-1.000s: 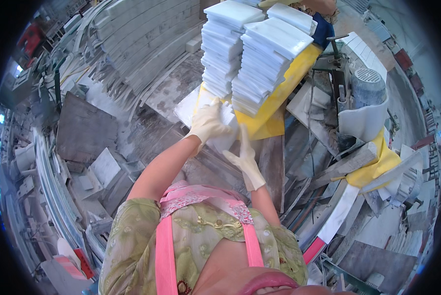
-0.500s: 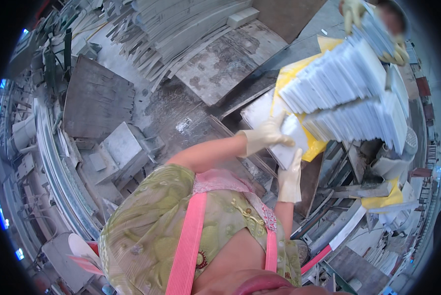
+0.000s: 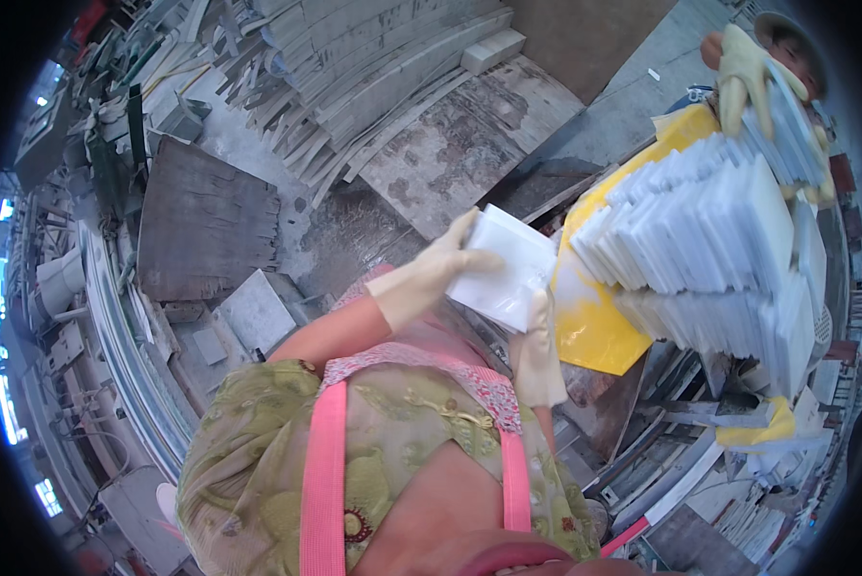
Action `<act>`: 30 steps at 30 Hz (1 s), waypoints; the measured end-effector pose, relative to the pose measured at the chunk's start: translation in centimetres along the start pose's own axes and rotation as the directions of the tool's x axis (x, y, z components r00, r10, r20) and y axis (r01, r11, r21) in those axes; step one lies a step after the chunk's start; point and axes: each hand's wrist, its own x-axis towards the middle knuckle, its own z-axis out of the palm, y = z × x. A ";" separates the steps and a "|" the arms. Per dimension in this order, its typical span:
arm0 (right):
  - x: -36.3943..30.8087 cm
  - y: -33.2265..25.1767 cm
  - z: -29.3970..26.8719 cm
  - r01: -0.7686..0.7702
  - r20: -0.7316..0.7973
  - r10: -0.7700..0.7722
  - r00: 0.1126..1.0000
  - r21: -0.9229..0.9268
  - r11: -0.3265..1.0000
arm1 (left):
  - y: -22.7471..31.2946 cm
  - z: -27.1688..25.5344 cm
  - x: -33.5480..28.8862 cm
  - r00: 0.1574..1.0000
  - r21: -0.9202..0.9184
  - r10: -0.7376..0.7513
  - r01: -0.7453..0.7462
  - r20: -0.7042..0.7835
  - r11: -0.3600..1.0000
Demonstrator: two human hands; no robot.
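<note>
Both my hands wear pale cream rubber gloves. Between them, in front of my chest, is a white square stone tile [image 3: 508, 261], tilted so its smooth face shows; whether it is one tile or a thin stack I cannot tell. My left hand [image 3: 443, 261] grips its left edge, thumb over the face. My right hand [image 3: 538, 338] holds its lower right corner. Right of it, two rows of white tiles [image 3: 690, 221] stand on edge over a yellow sheet [image 3: 599, 331]. A co-worker's gloved hands [image 3: 746, 82] hold several tiles [image 3: 786, 125] at the rows' far end.
Long stone strips [image 3: 354, 86] are piled at the far left. A stained board [image 3: 450, 144] lies beyond my hands, and a dark wooden board [image 3: 205, 221] leans at the left. Near it sits a grey block [image 3: 258, 309]. More yellow sheet [image 3: 762, 427] hangs at the right.
My hands have lifted the tile off the yellow sheet's near end and drawn it left, toward my chest. Its face is turned more upward. The co-worker's hands still hold tiles.
</note>
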 end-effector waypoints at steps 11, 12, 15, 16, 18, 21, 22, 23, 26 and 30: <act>23.1 7.7 13.4 -0.311 0.462 0.168 0.871 0.254 0.916 | 8.6 -21.7 14.6 0.997 0.209 -0.015 0.031 -0.077 0.977; 25.5 7.8 15.9 -0.328 0.420 0.206 0.884 0.242 0.913 | 10.0 -24.1 16.1 0.996 0.260 -0.005 0.028 -0.087 0.965; 30.8 7.6 22.5 -0.340 0.307 0.281 0.909 0.158 0.927 | 14.0 -29.7 19.3 0.989 0.306 -0.042 0.084 -0.143 0.948; 32.3 7.4 24.6 -0.346 0.328 0.282 0.902 0.159 0.925 | 15.6 -31.4 20.0 0.986 0.329 -0.068 0.115 -0.153 0.937; 35.9 7.1 28.3 -0.332 0.310 0.273 0.911 0.158 0.930 | 18.1 -33.4 22.0 0.990 0.236 -0.038 0.070 -0.139 0.969; 40.4 5.4 30.9 -0.348 0.257 0.313 0.914 0.108 0.931 | 21.0 -35.4 26.2 0.989 0.203 -0.061 0.088 -0.133 0.975; 41.7 4.7 31.4 -0.335 0.285 0.297 0.911 0.093 0.938 | 22.0 -36.0 27.5 0.994 0.225 -0.059 0.079 -0.097 0.971; 43.1 3.8 31.6 -0.313 0.330 0.271 0.904 0.082 0.946 | 22.8 -36.4 28.8 0.996 0.242 -0.055 0.070 -0.065 0.968; 47.4 1.9 32.3 -0.305 0.330 0.275 0.903 0.041 0.952 | 24.4 -36.7 33.0 1.000 0.264 -0.009 0.015 -0.023 0.965; 54.6 0.2 32.0 -0.285 0.311 0.247 0.918 0.083 0.955 | 23.9 -36.4 39.1 0.997 0.046 -0.063 0.065 -0.051 0.997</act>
